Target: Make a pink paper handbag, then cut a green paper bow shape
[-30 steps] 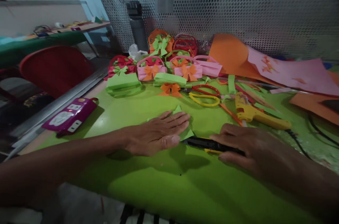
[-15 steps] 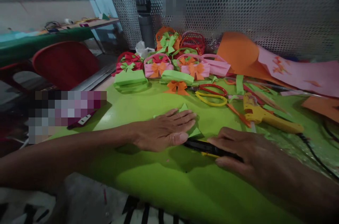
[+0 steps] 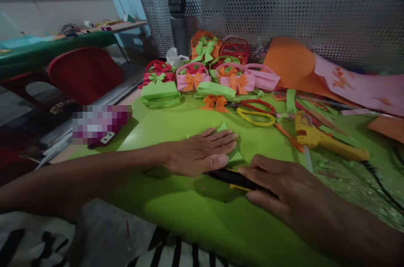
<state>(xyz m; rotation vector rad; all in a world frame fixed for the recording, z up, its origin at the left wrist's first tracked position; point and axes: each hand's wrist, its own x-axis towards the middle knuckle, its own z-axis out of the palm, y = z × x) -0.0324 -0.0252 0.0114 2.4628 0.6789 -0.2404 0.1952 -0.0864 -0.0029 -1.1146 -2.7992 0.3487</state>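
Green paper piece [image 3: 235, 156], lying flat on the lime-green tabletop [image 3: 132, 170] near the middle of the scene, mostly covered by the left hand [image 3: 202, 151], with only the far and right edges showing. Left hand: spread flat, palm down, pressing on the paper, fingers pointing right, not clenched around anything. Right hand [image 3: 277, 185], just to the right and nearer: grasping the handle of a black-and-yellow cutter [image 3: 232, 178], held low along the near side of the paper, with the front end next to the left thumb. Cannot tell the tip's exact contact with the paper, being hidden there.

Beyond the left hand, an orange paper bow [image 3: 215, 103], and just right of it, scissors with red and yellow handles [image 3: 252, 122]. Farther right, a yellow glue gun [image 3: 334, 144], lying beside colored paper strips. At far center, small pink bags [image 3: 192, 83] with orange bows, next to two lime-green paper pieces [image 3: 160, 90] and a red bag [image 3: 158, 77]. Behind these, a dark gray bottle [image 3: 179, 33] standing upright near a perforated metal panel [image 3: 299, 2]. At far right, large orange [image 3: 288, 63] and pink sheets [image 3: 356, 77], overlapping. At left, a purple box [image 3: 118, 127], partly blurred, near a red chair [image 3: 88, 75].
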